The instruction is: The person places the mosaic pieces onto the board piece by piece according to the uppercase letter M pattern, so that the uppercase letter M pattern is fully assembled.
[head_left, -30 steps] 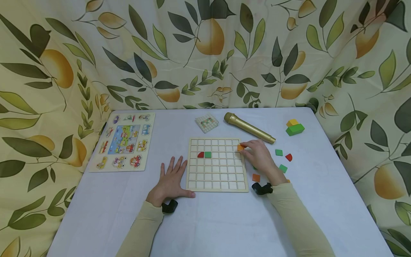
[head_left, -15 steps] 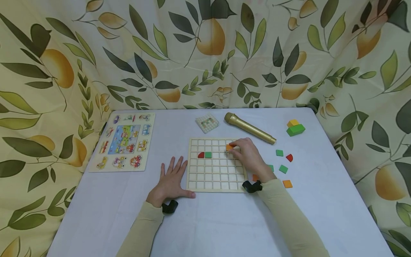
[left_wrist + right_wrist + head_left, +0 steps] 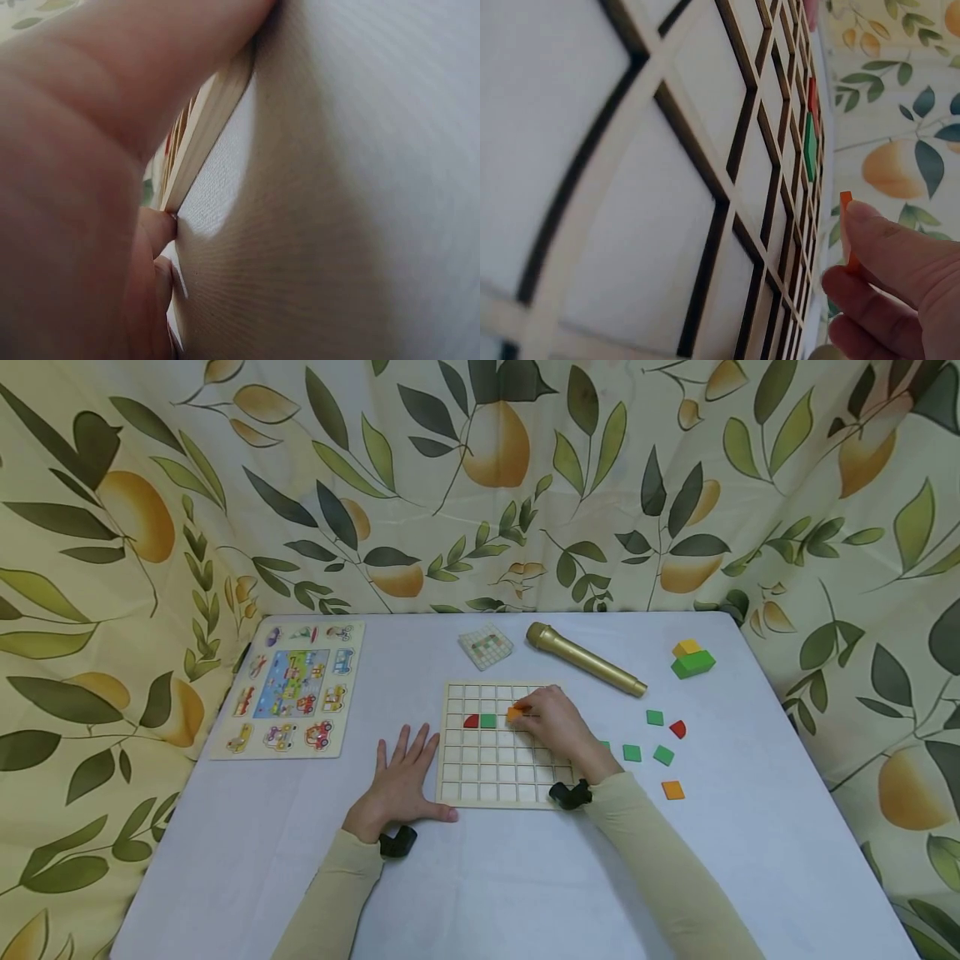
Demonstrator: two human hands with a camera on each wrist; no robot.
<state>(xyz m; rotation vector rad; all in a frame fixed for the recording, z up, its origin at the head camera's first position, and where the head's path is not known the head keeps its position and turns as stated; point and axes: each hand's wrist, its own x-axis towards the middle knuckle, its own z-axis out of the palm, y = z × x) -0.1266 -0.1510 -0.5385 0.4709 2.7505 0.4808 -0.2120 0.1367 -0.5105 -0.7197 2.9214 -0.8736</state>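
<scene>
In the head view a wooden grid board (image 3: 480, 768) lies mid-table, with a red quarter-round tile (image 3: 471, 721) and a green square tile (image 3: 487, 721) side by side in its cells. My right hand (image 3: 558, 731) is over the board's right half and pinches an orange square tile (image 3: 513, 714) between thumb and fingers. The right wrist view shows this orange tile (image 3: 846, 225) held on edge, apart from the grid. My left hand (image 3: 401, 785) lies spread flat on the table, its thumb and fingers touching the board's lower left corner.
Loose green tiles (image 3: 632, 753), a red tile (image 3: 678, 728) and an orange tile (image 3: 674, 790) lie right of the board. Behind are a gold microphone (image 3: 585, 658), a small pattern card (image 3: 486, 647) and stacked blocks (image 3: 692, 662). A vehicle puzzle (image 3: 288, 693) lies left.
My right hand has carried the orange tile leftward from the board's right edge, over the grid toward the green tile. The left hand has stayed in place.
</scene>
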